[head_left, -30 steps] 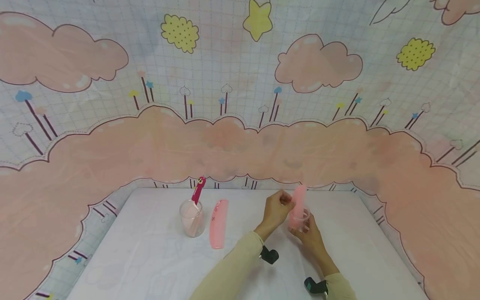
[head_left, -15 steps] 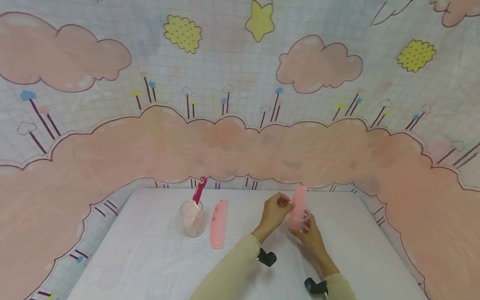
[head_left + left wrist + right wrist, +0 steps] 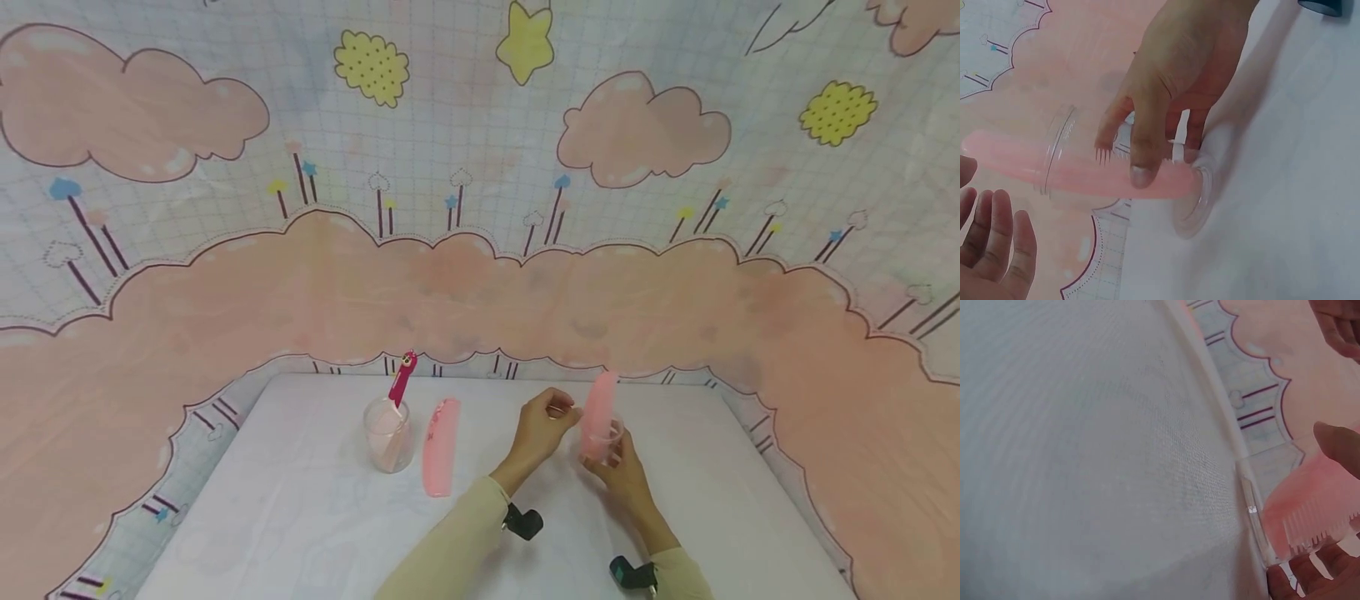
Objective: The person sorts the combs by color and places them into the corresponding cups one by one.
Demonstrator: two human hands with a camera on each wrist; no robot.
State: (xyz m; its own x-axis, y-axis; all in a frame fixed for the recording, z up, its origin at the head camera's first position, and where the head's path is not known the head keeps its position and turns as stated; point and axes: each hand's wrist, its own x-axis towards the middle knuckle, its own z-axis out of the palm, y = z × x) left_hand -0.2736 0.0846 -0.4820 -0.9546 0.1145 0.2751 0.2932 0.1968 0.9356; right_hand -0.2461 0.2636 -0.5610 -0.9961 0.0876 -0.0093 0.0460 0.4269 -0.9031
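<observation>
My right hand (image 3: 622, 467) grips a clear glass cup (image 3: 1057, 150) low on its side, fingers and thumb round it. Inside the cup stands a pink comb (image 3: 597, 412), its top end rising well above the rim. The comb's teeth show through the glass wall in the left wrist view. Just left of the comb is my left hand (image 3: 542, 423), fingers loosely bent and holding nothing. In the left wrist view that hand's fingers are spread apart from the cup.
To the left, another pink comb (image 3: 440, 448) lies on the white table (image 3: 300, 517). Beside it stands a second glass cup (image 3: 387, 437) containing a thing with a crimson handle (image 3: 402, 379) topped by a cartoon face. A patterned cloth (image 3: 450, 292) hangs behind the table.
My left hand has drawn back leftward from the comb, leaving a small gap. The right hand and its cup have stayed in place.
</observation>
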